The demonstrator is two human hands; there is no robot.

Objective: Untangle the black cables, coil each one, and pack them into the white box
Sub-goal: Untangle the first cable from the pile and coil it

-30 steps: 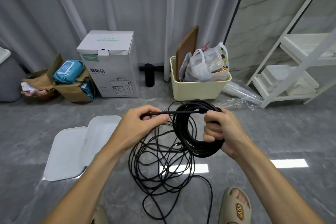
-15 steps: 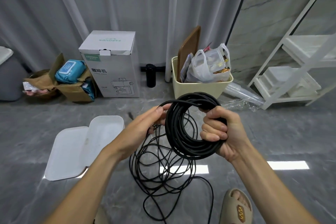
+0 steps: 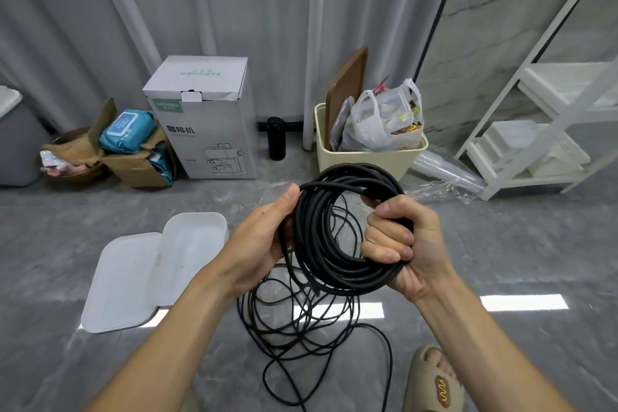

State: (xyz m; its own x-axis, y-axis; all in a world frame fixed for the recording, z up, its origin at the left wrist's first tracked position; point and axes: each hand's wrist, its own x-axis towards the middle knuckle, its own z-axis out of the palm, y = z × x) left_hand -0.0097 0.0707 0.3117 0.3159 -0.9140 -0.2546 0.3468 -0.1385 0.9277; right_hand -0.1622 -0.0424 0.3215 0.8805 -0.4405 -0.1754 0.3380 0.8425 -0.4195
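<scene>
Far left, against the curtain: a torn cardboard box holding a blue wipes pack. Just right of it, a tall white carton stands upright, printed with a coffee machine drawing.

Near left on the grey floor: the white box lies open, with its lid lying beside it on the left, the two touching along one edge. Nothing in the box.

Centre: left hand grips the left side of the cable coil, thumb up along the outer turns, fingers behind and mostly hidden. The coil is held upright in the air between both hands, several turns thick. Right hand is a tight fist round the right side of the coil, all fingers wrapped over the bundle.

Below the hands: the loose black cables lie in a tangle on the floor, right of the white box. One strand runs up from the tangle to the coil.

Far centre-right: a small black cylinder on the floor; a cream bin with a plastic bag and a brown board in it.

Far right: white shelving. Near right: a foot in a tan sandal.
</scene>
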